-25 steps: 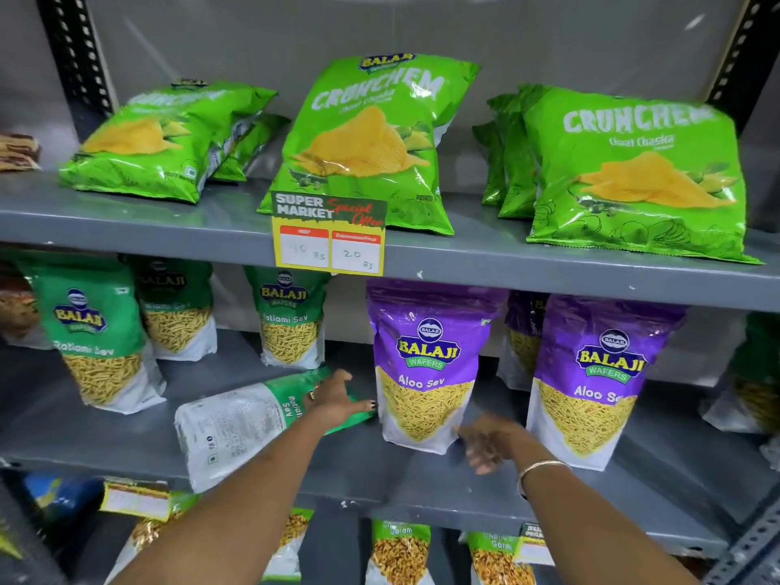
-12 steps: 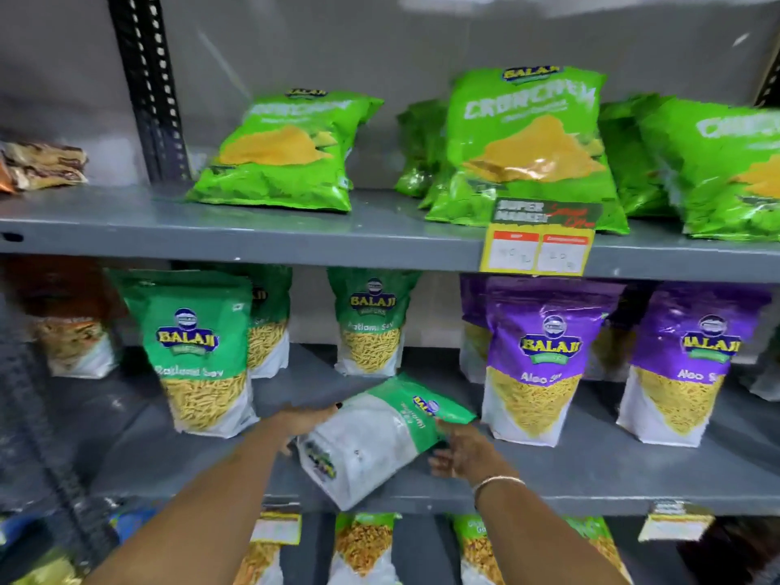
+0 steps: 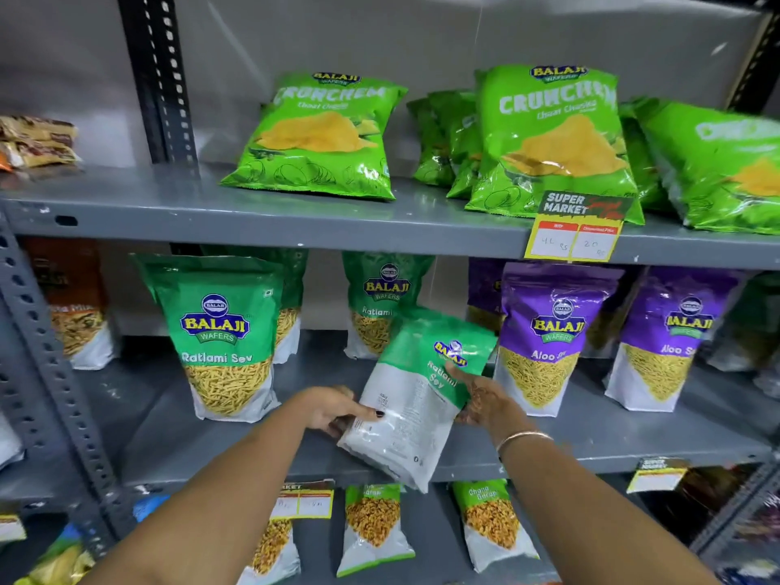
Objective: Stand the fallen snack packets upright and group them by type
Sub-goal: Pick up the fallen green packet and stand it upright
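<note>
A green-and-white Ratlami Sev packet (image 3: 415,399) is held tilted, back side facing me, above the front of the middle shelf (image 3: 591,441). My left hand (image 3: 337,409) grips its lower left edge; my right hand (image 3: 481,394) holds its right side. Upright green Ratlami Sev packets (image 3: 219,335) stand to the left and behind it. Purple Aloo Sev packets (image 3: 548,335) stand to the right. On the top shelf (image 3: 261,217), green Crunchem chip bags (image 3: 320,137) lean back or lie flat.
A yellow price tag (image 3: 578,234) hangs from the top shelf edge. Chana packets (image 3: 371,525) stand on the lower shelf. A perforated grey upright (image 3: 46,356) runs down the left. Brown packets (image 3: 38,141) lie at the far left.
The green Ratlami Sev packet lay flat on the middle shelf; both hands took hold and lifted it, tilting it towards upright. The view shifted left.
</note>
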Available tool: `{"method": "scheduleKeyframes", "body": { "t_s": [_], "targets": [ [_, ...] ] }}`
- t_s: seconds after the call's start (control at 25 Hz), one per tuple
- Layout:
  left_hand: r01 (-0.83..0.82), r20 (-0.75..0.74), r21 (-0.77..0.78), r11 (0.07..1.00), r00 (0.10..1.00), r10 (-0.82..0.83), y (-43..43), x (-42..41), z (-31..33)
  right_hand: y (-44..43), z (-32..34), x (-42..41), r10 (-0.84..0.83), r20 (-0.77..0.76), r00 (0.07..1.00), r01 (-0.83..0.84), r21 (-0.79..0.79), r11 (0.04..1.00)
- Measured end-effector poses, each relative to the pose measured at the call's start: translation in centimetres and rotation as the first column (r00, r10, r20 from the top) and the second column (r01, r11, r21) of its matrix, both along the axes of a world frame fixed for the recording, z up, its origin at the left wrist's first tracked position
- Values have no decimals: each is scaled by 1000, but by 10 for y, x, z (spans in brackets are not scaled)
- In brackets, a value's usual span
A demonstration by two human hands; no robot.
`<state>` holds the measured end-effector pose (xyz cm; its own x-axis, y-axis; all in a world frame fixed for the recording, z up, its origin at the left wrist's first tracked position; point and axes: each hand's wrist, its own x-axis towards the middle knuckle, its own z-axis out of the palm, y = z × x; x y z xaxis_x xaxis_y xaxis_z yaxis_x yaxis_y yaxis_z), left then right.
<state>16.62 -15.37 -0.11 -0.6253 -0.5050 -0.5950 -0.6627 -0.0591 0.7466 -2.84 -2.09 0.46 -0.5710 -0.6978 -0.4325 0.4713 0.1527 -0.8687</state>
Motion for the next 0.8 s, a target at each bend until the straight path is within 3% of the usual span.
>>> {"method": "scheduleKeyframes", "body": {
  "t_s": [0.12, 0.2, 0.32, 0.48, 0.68, 0.8],
  "targets": [
    [26, -62, -145, 989, 997, -36, -7, -9, 10, -15, 36, -5, -85, -120, 989, 70, -129, 989],
    [-64, -146, -280, 958, 989, 23, -9, -15, 11, -30, 50, -4, -123, -221, 968, 80, -193, 978],
    [-251, -288, -353, 901, 946, 151, -16, -26, -1, -50, 55, -3, -154, -365, 918, 67, -240, 969],
    [-367, -314, -454, 812, 919, 239, -21, -33, -20, -67, 35, -6, -134, -460, 878, 15, -252, 967],
    [-477, -375, -403, 781, 864, 335, -15, -34, -39, -68, 17, -11, 17, -464, 886, -155, -261, 953],
    [-432, -349, -352, 830, 884, 311, -10, -31, -33, -51, -10, -9, 112, -471, 875, -163, -68, 984]
  ]
}}
